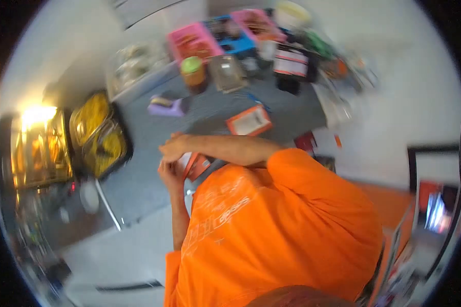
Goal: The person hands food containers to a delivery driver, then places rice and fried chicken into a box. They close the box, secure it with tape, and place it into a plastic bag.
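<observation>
A small orange and white box (195, 167) is held close to my chest, at the near edge of the grey table (148, 148). My left hand (170, 171) grips its left end from below. Reaching across from the right, my right hand (175, 147) is closed at the box's upper left corner. Its fingers overlap the left hand, and motion blur hides their exact hold. Beyond my right forearm lies a flat orange-edged piece with a pale middle (250, 121), perhaps a box part. Next to it is a thin blue item (259, 102).
A purple block-like item (167, 106), a jar with a green lid (192, 74) and a clear container (227, 73) stand farther back. Behind them are a pink tray (175, 42) and a blue tray (243, 45). Black trays with yellow contents (105, 140) sit at left.
</observation>
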{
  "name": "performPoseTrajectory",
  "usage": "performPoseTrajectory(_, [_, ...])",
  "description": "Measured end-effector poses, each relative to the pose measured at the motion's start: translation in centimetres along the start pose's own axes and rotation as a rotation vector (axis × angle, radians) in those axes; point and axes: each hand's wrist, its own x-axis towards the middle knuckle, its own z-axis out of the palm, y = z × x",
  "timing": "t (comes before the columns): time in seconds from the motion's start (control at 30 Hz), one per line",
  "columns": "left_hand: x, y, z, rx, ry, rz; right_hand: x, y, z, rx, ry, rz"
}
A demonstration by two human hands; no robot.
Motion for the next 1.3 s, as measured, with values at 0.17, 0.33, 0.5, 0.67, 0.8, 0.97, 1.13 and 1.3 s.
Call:
performPoseTrajectory(0.17, [0.9, -2.5, -2.0, 0.212, -0.204, -0.103, -2.0, 0.3, 1.6, 0.450, 0.456, -0.095])
performPoseTrajectory(0.33, [6.0, 1.4, -2.7, 1.024, -0.707, -0.297, -7.3, 0.3, 1.8, 0.214, 0.846, -0.201])
performPoseTrajectory(0.5, [10.5, -3.1, -4.3, 0.581, -0.836, 0.025, -16.1, 6.6, 6.1, 0.129, 1.138, 0.455])
performPoseTrajectory(0.67, [5.2, -7.2, -3.5, -0.354, -0.680, -0.652, -20.6, 10.2, 13.2, -0.132, 1.049, 0.795])
performPoseTrajectory(0.8, [0.2, -5.5, -2.4, -0.515, -0.320, -0.775, -22.0, 10.5, 13.3, -0.120, 0.918, 0.652])
performPoseTrajectory(0.97, [-2.9, -4.6, -0.2, -0.509, -0.026, -0.824, -23.0, 11.5, 11.7, -0.187, 0.549, 0.332])
performPoseTrajectory(1.13, [-3.3, -3.8, -0.2, -0.151, 0.192, -0.616, -26.4, 11.2, 10.3, -0.193, 0.681, 0.198])
performPoseTrajectory(1.3, [-4.5, 1.8, 0.4, 0.335, 0.362, -0.256, -41.4, 22.6, 14.6, -0.173, 1.742, 0.985])
